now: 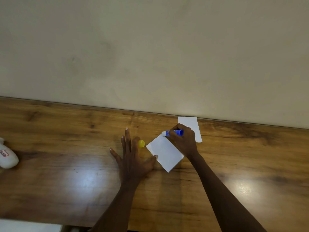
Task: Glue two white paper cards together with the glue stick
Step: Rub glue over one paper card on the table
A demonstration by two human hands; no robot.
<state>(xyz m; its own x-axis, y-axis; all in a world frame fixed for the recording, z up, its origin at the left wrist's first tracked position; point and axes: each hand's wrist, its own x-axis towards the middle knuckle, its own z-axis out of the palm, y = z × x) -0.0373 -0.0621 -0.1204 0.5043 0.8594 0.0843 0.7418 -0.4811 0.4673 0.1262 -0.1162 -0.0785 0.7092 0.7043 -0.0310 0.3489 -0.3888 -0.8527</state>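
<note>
A white paper card (165,154) lies tilted on the wooden table (66,164). My right hand (184,139) grips a blue glue stick (173,132), held nearly level, its white tip at the card's far corner. My left hand (132,156) rests flat with fingers spread, the thumb touching the card's left edge. A second white card (192,126) lies by the wall, partly hidden behind my right hand. The yellow cap (141,143) sits just past my left fingers.
A white bottle with a red label (7,156) lies at the table's far left edge. A beige wall (150,56) runs along the table's back. The table's near edge shows at the bottom left.
</note>
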